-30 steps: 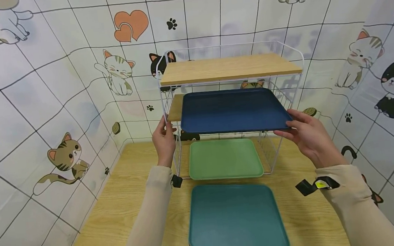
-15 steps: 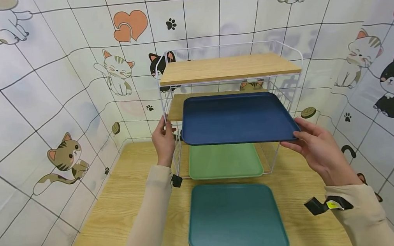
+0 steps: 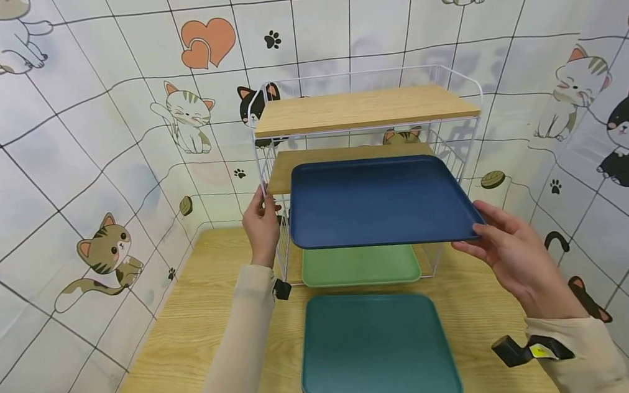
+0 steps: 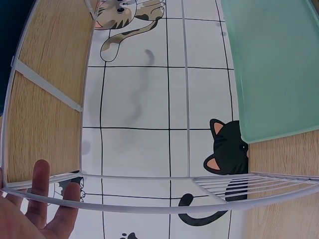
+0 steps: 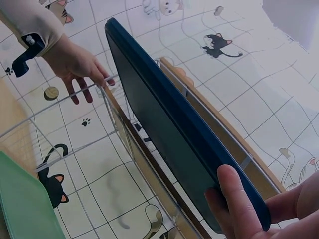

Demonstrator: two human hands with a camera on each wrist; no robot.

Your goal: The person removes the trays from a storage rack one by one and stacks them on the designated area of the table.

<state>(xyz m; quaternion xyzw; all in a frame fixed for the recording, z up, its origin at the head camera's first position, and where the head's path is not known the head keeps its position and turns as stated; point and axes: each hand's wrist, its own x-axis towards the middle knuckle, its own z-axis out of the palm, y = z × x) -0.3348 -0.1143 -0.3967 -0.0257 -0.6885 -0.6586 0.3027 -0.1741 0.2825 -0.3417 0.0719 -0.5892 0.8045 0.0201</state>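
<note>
My right hand [image 3: 513, 254] pinches the front right corner of a dark blue tray [image 3: 382, 203], thumb on top and fingers below. The tray is held in front of the rack's middle shelf [image 3: 279, 178], covering much of it; in the right wrist view the blue tray [image 5: 164, 124] shows its underside, apart from the shelf. At the left, my left hand [image 3: 262, 226] grips the front post of the white wire rack [image 3: 260, 164] at middle shelf height. Below, a green tray [image 3: 360, 267] lies on the bottom shelf, its back part hidden by the blue tray.
A teal tray [image 3: 378, 350] lies on the wooden table [image 3: 236, 328] in front of the rack. The rack's top wooden shelf [image 3: 365, 108] sits above the blue tray. Cat-printed walls [image 3: 113, 145] enclose the back and both sides.
The blue tray has come forward and down out of the middle shelf with my right hand, baring more of that shelf and hiding more of the green tray. My left hand stays put.
</note>
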